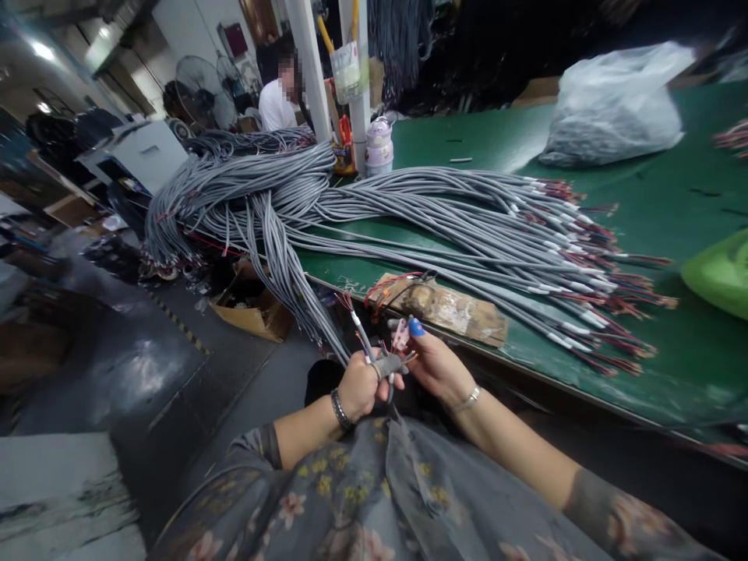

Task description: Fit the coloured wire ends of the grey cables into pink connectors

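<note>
My left hand [361,384] is closed in a fist around a grey cable [363,336] whose end shows thin coloured wires. My right hand [433,365], with a blue cap on one fingertip, pinches the loose coloured wires [402,352] right beside the left thumb. Both hands sit over my lap, just below the edge of the green table [672,366]. A large bundle of grey cables [444,226] lies across the table, its stripped red and dark wire ends [608,273] fanned out to the right, and several cables hang off the edge toward my hands.
A taped cardboard pad [449,308] sits on the table edge. A filled white plastic bag [613,109] and a green object [721,273] lie to the right. A white post [312,70], a bottle [379,146], a cardboard box [251,304] on the floor, fans and a seated person [277,97] stand behind.
</note>
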`<state>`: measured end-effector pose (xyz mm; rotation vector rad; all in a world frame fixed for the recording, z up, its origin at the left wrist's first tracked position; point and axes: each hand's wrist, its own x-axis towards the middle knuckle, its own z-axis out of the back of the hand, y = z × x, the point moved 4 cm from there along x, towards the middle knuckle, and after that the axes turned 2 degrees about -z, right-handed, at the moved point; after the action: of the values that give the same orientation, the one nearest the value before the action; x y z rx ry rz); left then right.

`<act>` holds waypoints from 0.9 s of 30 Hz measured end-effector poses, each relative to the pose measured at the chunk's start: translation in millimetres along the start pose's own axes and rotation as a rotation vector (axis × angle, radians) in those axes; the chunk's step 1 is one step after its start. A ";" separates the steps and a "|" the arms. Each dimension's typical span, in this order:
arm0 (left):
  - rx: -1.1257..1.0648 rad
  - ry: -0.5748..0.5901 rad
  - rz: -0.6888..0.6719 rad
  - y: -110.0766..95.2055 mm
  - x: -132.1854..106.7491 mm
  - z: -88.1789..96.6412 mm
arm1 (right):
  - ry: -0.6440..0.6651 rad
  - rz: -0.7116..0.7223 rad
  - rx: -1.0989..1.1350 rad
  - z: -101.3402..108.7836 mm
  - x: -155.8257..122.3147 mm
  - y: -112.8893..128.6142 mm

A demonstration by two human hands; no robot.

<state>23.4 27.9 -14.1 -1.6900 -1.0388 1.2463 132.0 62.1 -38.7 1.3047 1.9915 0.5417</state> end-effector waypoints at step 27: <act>-0.026 -0.126 -0.058 -1.2 -3.0 -0.5 | 0.041 -0.015 0.003 0.4 -5.4 -2.5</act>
<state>23.1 25.5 -11.9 -1.6060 -1.1754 1.3201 132.0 56.1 -39.0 1.2895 2.0347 0.5626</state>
